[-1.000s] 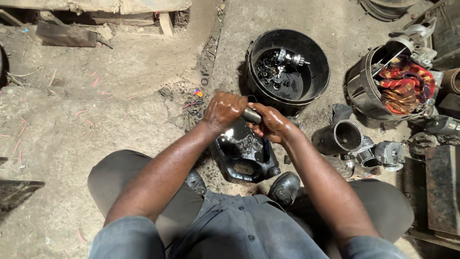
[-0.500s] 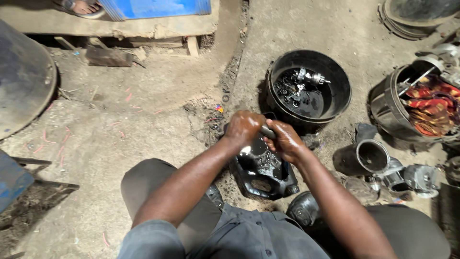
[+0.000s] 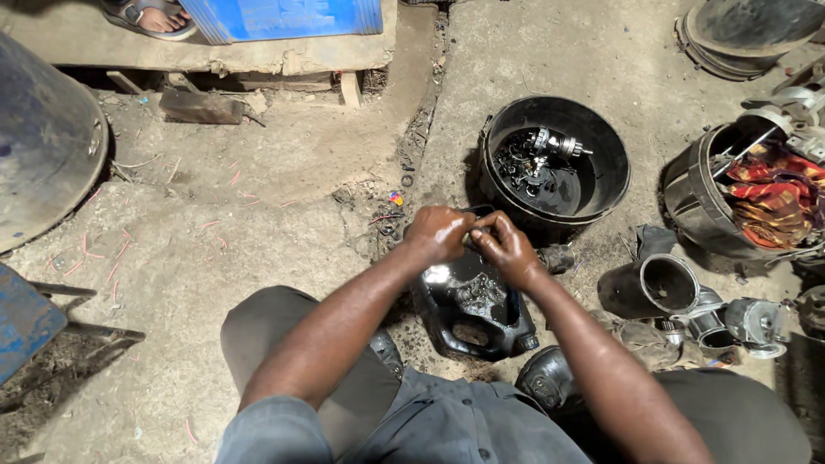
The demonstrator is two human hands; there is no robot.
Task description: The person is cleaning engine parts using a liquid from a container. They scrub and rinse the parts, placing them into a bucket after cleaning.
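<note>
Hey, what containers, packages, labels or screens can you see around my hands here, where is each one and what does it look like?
No labels, signs or screens show.
Cut-open black jug: on the ground under both hands, oily inside.
Black round tub: just beyond the hands, metal parts in dark oil.
Dark bucket: right, holding red-and-yellow cloth.
Blue container: top edge, on a ledge, boxy.

Shirt: grey-blue woven work shirt [image 3: 447, 425] with a buttoned front placket; short sleeves ending above the elbows.
Trousers: dark grey cloth trousers [image 3: 275, 331], dusty over the knees.
Footwear: black leather shoes [image 3: 546, 378], rounded toes, scuffed and dull with grime.
Arms: bare from sleeve edge to wrist, with a wet sheen.
Left hand [image 3: 440, 234]: bare, glistening with dark oily liquid.
Right hand [image 3: 509, 251]: bare, equally wet and shiny, no glove or ring visible.
</note>
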